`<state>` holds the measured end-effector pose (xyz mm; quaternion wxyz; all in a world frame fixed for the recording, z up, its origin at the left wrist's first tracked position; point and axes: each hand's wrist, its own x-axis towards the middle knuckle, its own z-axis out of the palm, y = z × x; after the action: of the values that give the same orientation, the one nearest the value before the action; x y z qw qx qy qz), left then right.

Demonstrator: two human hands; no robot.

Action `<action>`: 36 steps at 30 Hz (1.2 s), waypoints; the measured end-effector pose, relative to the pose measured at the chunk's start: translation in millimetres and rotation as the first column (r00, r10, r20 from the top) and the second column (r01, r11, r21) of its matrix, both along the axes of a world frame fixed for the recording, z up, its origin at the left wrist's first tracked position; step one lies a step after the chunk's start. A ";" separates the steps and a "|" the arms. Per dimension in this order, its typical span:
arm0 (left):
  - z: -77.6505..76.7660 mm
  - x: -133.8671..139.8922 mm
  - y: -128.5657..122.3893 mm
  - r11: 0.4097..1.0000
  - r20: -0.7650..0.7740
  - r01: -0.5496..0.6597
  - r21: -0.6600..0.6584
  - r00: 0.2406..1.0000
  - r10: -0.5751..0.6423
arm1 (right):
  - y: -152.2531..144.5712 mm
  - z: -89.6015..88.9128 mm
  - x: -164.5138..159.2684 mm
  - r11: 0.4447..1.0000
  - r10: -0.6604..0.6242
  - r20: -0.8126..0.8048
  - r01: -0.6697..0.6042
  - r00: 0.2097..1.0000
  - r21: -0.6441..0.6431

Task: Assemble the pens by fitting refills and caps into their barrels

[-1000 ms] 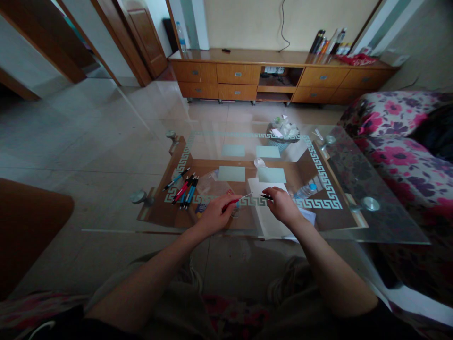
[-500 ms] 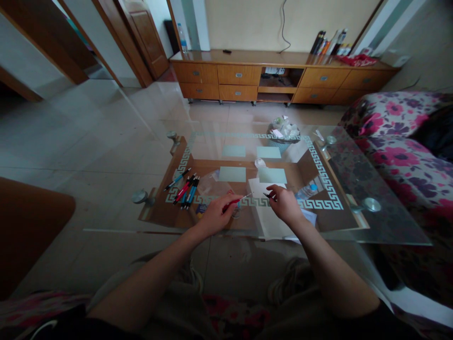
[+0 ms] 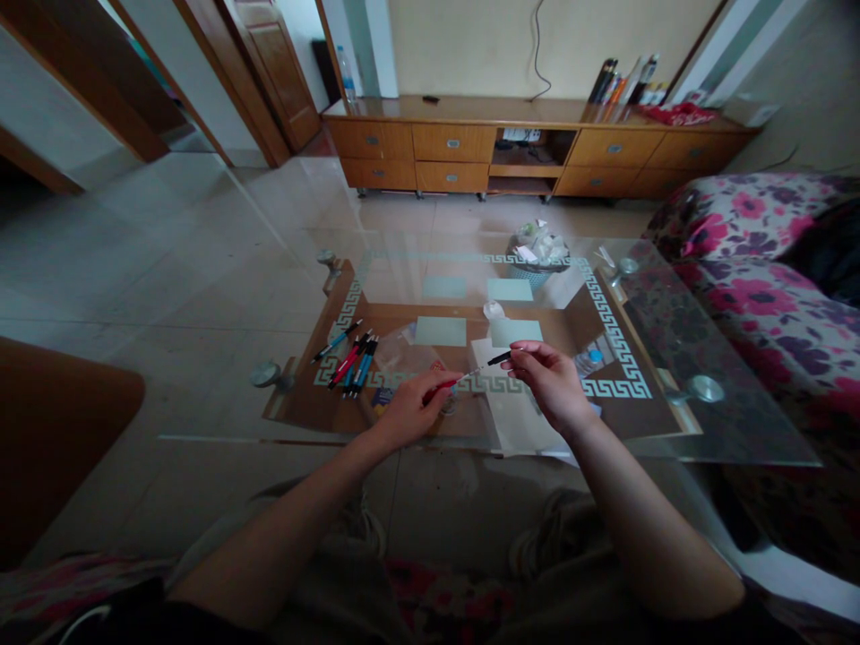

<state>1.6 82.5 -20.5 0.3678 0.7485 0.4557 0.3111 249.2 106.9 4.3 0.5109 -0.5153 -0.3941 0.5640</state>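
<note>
Left hand (image 3: pixel 411 405): gripping a red pen barrel (image 3: pixel 448 384).
Right hand (image 3: pixel 547 381): pinching a black pen piece (image 3: pixel 499 357).
Loose pens (image 3: pixel 348 359): lying on the table (image 3: pixel 442 331).

Tilted red pen barrel (image 3: pixel 448 383), thin pale end (image 3: pixel 470 373) bare, near slim black pen piece (image 3: pixel 498 357)

Both hands (image 3: pixel 411 405) (image 3: pixel 552 383) apart, seemingly pinched

A person wears a black top (image 3: pixel 762 618), a pale curved line (image 3: pixel 86 618) marking its left sleeve (image 3: pixel 144 614). The trousers (image 3: pixel 296 546) look greyish.
</note>
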 end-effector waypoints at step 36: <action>-0.3 1.8 -1.1 0.999 0.022 0.023 -0.040 0.999 -0.023 | -9.0 -2.0 -11.9 0.961 0.261 -0.002 -0.260 0.965 -0.095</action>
<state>3.3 81.4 -20.8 0.3912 0.7427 0.4492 0.3058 237.3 97.8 2.3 0.4053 -0.4856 -0.4338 0.6417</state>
